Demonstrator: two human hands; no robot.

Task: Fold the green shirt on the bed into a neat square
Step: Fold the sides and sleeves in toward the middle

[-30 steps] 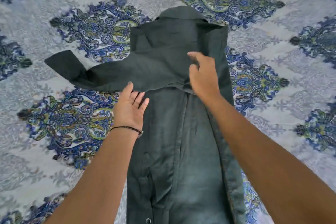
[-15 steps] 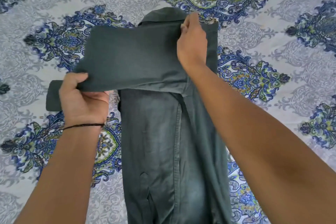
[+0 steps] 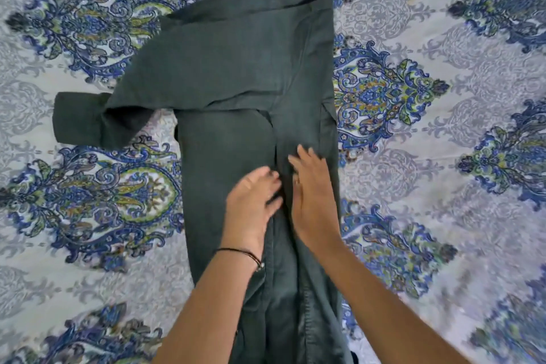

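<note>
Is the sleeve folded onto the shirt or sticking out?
Sticking out: the sleeve crosses the shirt, but its cuff lies past the left edge on the bedsheet.

text: none legible | labels: none | brands: none | numbers: none

shirt (image 3: 230, 74) on bed (image 3: 443, 171), both hands (image 3: 251, 204) on shirt
</note>
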